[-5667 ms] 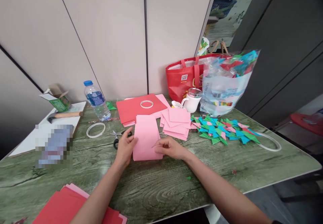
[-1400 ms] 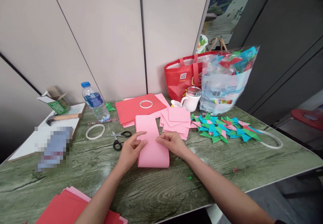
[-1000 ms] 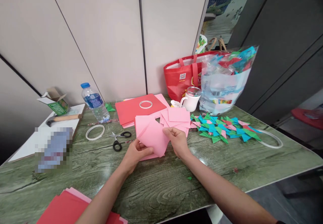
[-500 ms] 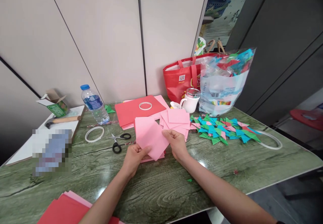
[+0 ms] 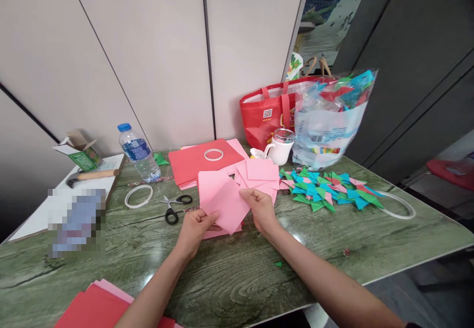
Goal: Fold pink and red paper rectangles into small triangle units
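The left hand (image 5: 198,227) pinches a pink sheet (image 5: 231,207) at its left side, thumb on top; the right hand (image 5: 261,209) has thumb and fingertips closed on its right corner. The sheet lies over a pink stack (image 5: 210,182) mid-worktop (image 5: 237,278). The folded pieces (image 5: 329,190) at right look finished; the stack and loose pink pieces (image 5: 261,182) seem unfolded, so work likely remains.

Indoor paper-craft spot, home or small office, can't tell which | centre: flat pink paper sheet (image 5: 228,206) over green wood-grain tabletop (image 5: 229,278) | 12 o'clock: tall pale-grey panels (image 5: 148,56) | 9–10 o'clock: black-handled metal scissors (image 5: 170,204), wooden-handled hammer (image 5: 97,174) | 1 o'clock: white lidded mug (image 5: 280,152) | 2 o'clock: printed plastic bag (image 5: 318,129), multicoloured folded paper (image 5: 360,87) inside
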A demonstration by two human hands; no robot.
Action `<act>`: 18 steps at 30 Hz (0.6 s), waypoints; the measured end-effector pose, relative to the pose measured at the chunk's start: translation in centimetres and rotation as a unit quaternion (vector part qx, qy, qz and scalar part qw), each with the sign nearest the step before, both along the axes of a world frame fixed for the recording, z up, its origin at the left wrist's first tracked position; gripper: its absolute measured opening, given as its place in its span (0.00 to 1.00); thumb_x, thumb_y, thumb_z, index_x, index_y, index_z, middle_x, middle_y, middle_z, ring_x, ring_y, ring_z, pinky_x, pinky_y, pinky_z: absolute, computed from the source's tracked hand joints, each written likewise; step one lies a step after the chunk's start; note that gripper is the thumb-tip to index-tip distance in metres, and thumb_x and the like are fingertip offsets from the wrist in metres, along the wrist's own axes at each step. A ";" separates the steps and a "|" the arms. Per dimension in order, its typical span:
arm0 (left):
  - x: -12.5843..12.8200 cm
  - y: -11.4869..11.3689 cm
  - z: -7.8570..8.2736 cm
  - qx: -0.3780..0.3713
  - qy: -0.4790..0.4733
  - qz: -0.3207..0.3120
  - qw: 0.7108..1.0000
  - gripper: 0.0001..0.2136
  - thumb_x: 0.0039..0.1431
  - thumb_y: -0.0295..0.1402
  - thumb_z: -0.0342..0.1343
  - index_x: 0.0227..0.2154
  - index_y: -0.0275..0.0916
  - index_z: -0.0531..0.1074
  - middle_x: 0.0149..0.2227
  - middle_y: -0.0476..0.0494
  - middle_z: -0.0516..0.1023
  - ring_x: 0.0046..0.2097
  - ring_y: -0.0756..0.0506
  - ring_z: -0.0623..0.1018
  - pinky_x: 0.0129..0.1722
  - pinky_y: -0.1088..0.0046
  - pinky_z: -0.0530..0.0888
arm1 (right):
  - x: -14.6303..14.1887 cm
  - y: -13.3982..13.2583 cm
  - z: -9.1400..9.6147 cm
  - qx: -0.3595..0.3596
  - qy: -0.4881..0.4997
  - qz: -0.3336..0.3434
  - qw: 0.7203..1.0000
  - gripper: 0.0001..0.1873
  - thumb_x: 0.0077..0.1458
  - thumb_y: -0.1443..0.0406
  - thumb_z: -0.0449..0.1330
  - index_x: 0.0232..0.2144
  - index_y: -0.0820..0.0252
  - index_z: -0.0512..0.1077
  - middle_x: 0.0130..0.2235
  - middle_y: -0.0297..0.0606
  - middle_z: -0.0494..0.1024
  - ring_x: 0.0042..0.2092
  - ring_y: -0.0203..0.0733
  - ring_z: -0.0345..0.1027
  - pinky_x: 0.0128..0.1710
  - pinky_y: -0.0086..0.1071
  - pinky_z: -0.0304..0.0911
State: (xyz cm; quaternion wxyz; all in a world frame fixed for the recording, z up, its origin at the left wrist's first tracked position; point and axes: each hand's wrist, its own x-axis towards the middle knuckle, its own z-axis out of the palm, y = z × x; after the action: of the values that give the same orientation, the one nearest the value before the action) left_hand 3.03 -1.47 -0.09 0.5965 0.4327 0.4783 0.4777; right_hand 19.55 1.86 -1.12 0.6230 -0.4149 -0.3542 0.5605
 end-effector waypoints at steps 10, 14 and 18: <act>0.3 -0.2 -0.1 -0.004 0.062 0.007 0.998 0.15 0.38 0.40 0.63 0.17 0.32 0.69 0.15 0.49 0.72 0.18 0.48 0.75 0.20 0.76 0.71 | -0.2 -0.1 0.1 0.000 0.041 0.001 0.999 0.11 0.35 0.60 0.66 0.20 0.62 0.74 0.20 0.31 0.74 0.22 0.31 0.59 0.23 0.26 0.55; 0.4 -0.1 0.1 0.019 0.038 0.013 0.999 0.14 0.41 0.38 0.62 0.26 0.31 0.71 0.18 0.51 0.73 0.14 0.53 0.71 0.14 0.80 0.66 | -0.1 -0.1 -0.1 0.003 0.043 -0.003 0.999 0.11 0.35 0.60 0.66 0.20 0.62 0.74 0.20 0.31 0.74 0.22 0.31 0.60 0.24 0.27 0.56; 0.2 0.0 0.6 0.007 -0.061 0.017 0.998 0.14 0.39 0.32 0.64 0.32 0.33 0.72 0.28 0.48 0.77 0.26 0.51 0.76 0.27 0.76 0.75 | -0.1 0.0 -0.4 0.013 0.048 -0.009 0.999 0.10 0.36 0.60 0.66 0.21 0.62 0.74 0.21 0.31 0.74 0.23 0.31 0.61 0.26 0.27 0.57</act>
State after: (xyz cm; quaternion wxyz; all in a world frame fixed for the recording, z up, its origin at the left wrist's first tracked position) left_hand 3.27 -1.48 0.47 0.6130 0.3986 0.4452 0.5168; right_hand 19.46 1.85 -1.50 0.6494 -0.3831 -0.3275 0.5695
